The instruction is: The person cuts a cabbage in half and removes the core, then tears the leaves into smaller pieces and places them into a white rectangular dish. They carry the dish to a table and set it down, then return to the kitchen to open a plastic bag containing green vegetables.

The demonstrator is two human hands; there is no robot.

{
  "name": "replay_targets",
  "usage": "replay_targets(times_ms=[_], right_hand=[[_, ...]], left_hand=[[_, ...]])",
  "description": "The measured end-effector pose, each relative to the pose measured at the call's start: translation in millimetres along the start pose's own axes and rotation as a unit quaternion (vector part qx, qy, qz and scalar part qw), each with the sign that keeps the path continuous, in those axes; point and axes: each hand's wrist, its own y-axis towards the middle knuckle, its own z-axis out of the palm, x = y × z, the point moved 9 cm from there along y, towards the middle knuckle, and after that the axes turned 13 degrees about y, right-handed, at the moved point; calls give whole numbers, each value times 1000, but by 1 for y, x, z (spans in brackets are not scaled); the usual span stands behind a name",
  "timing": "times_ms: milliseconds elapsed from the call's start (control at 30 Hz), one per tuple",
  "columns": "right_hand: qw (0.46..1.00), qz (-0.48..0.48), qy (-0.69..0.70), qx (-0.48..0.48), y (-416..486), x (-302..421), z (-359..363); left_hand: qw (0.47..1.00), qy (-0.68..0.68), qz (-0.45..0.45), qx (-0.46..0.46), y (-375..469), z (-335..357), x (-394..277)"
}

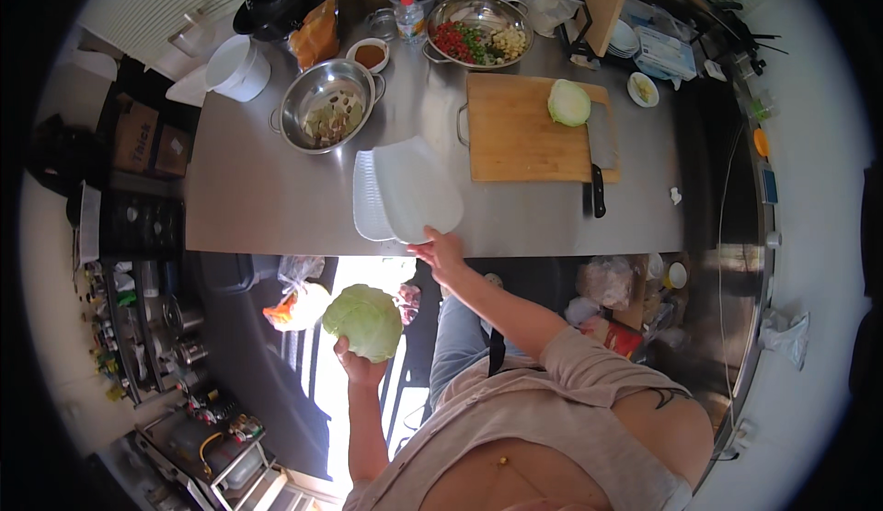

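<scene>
My left hand holds a green cabbage from below, over the floor in front of the table. At the table's front edge, my right hand grips the near end of a white plastic basket or container, which is tilted over the steel table. To the right of it lies a wooden cutting board. A cut cabbage piece rests on the board with its pale face up. Beside that piece is a wide-bladed knife, its black handle past the board's near edge.
Behind stand a steel pan of spices, a small bowl of brown powder, a pan of chopped vegetables and a white bucket. A small white bowl sits right of the board. Bags lie below the table.
</scene>
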Motion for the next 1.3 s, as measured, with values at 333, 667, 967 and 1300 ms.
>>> replay_targets(times_ms=[333,667,967,1300], right_hand=[[990,-123,-32,-54,55,181,-66],[971,24,-229,56,-22,162,19],[937,10,-139,320,-60,175,126],[909,-134,-340,201,-52,327,86]], left_hand=[[988,114,-92,54,89,60,49],[733,614,258,134,161,187,-40],[459,804,340,165,169,249,-59],[910,358,10,210,225,300,35]])
